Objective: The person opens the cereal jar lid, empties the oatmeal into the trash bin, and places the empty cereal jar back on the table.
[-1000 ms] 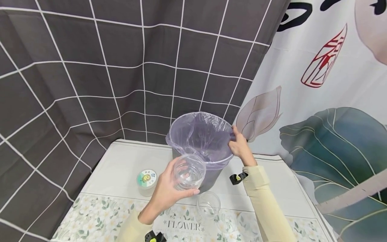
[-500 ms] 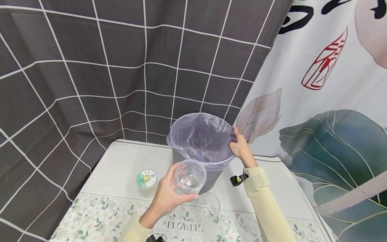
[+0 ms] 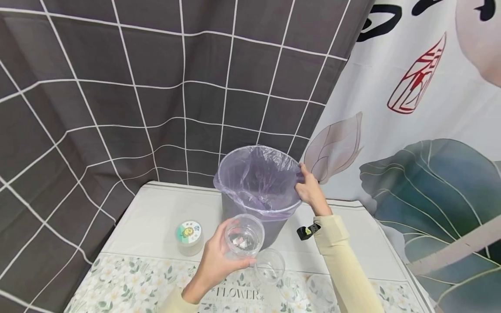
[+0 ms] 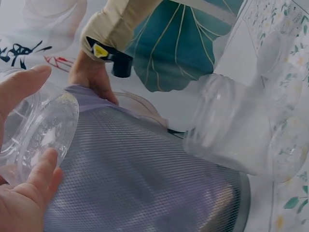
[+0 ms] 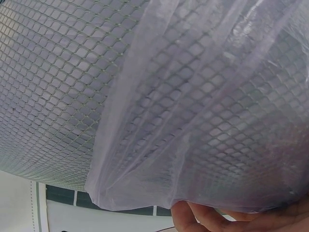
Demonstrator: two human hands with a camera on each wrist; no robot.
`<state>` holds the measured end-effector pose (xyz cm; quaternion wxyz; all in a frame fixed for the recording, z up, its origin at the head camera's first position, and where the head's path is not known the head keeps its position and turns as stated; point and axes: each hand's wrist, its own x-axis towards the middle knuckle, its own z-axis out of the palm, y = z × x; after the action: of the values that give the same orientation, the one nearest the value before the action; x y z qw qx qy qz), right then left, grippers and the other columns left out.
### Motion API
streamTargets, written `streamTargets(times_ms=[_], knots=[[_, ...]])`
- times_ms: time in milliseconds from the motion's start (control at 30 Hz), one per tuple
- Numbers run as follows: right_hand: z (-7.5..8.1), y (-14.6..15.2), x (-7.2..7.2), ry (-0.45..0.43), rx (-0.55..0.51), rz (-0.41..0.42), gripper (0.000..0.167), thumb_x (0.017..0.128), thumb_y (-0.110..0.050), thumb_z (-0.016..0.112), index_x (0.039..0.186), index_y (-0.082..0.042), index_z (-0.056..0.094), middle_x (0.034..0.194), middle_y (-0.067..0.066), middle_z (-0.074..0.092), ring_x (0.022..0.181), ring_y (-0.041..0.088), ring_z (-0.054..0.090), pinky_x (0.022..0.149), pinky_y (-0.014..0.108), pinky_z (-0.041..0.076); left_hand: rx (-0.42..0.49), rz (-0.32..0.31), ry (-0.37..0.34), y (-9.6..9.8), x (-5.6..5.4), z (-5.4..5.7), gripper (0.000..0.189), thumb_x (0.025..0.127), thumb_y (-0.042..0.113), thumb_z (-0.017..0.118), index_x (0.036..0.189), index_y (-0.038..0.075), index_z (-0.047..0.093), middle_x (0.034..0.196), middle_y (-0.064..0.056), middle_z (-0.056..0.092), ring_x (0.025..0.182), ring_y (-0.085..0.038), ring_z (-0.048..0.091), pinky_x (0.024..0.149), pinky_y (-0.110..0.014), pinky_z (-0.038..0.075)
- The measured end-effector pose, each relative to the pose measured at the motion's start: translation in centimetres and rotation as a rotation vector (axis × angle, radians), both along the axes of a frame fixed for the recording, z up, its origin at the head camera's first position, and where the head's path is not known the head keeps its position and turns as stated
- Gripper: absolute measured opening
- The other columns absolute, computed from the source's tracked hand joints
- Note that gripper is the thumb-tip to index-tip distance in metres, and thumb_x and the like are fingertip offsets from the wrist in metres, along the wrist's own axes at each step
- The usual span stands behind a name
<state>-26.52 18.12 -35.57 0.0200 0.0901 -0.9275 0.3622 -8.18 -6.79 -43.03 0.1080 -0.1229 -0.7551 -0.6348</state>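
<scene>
In the head view my left hand [image 3: 220, 255] grips a clear plastic jar [image 3: 244, 234] from its left side, in front of the bin. The left wrist view shows the thumb and fingers round the jar [image 4: 48, 128]. My right hand [image 3: 311, 191] holds the right rim of a mesh trash bin [image 3: 270, 230] lined with a purple trash bag [image 3: 260, 178]. In the right wrist view its curled fingers [image 5: 186, 217] show below the bag's edge, partly hidden. The bin stands upright, and the bag's visible inside is mostly bare.
Another clear jar [image 3: 270, 266] stands on the table in front of the bin. To the left sits a lidded jar [image 3: 189, 237] with a green and white label. Clear round lids [image 3: 321, 289] lie on the floral tablecloth [image 3: 129, 282]. A dark grid curtain [image 3: 156, 104] hangs behind.
My left hand has lowered slightly, bringing the jar down and toward me, with its opening tilted more toward the camera. The right hand keeps its place on the bin's rim.
</scene>
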Motion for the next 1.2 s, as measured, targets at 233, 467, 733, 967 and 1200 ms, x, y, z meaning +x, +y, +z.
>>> streamTargets(times_ms=[233,467,733,967,1200], knots=[[-0.1,0.0,0.1,0.012,0.01,-0.006,0.082,0.068,0.0,0.043,0.145,0.0,0.014,0.145,0.026,0.023,0.133,0.038,0.024,0.109,0.048,0.024,-0.015,0.02,-0.081,0.3,0.4,-1.0,0.098,0.051,0.037,0.087,0.134,0.028,0.037,0.12,0.005,0.055,0.115,-0.01,0.05,0.103,-0.037,0.037],[-0.1,0.0,0.1,0.016,0.013,-0.009,0.082,0.069,0.0,0.043,0.145,0.0,0.014,0.146,0.025,0.023,0.133,0.038,0.024,0.109,0.048,0.024,-0.018,0.039,-0.05,0.4,0.7,-2.7,0.097,0.049,0.036,0.088,0.133,0.027,0.039,0.117,0.003,0.058,0.109,-0.013,0.054,0.096,-0.033,0.044],[-0.2,0.0,0.1,0.008,-0.005,-0.016,0.082,0.069,0.001,0.042,0.145,-0.001,0.013,0.148,0.021,0.018,0.134,0.035,0.021,0.11,0.046,0.021,-0.047,0.084,-0.046,0.4,0.8,-5.1,0.097,0.048,0.041,0.087,0.131,0.025,0.041,0.117,0.006,0.058,0.107,-0.016,0.056,0.095,-0.039,0.044],[-0.4,0.0,0.0,0.006,-0.002,-0.027,0.083,0.068,0.0,0.042,0.146,-0.002,0.014,0.147,0.023,0.021,0.133,0.036,0.024,0.109,0.047,0.025,-0.05,0.083,-0.058,0.3,0.8,-6.6,0.097,0.048,0.038,0.088,0.132,0.022,0.041,0.121,0.003,0.057,0.109,-0.021,0.055,0.095,-0.043,0.043],[-0.3,0.1,0.1,0.014,-0.004,-0.024,0.082,0.068,0.001,0.042,0.145,-0.001,0.014,0.148,0.021,0.019,0.134,0.035,0.021,0.11,0.046,0.022,-0.043,0.096,-0.08,0.2,0.6,-7.9,0.099,0.046,0.038,0.088,0.132,0.023,0.041,0.119,0.004,0.057,0.108,-0.019,0.055,0.094,-0.045,0.043]])
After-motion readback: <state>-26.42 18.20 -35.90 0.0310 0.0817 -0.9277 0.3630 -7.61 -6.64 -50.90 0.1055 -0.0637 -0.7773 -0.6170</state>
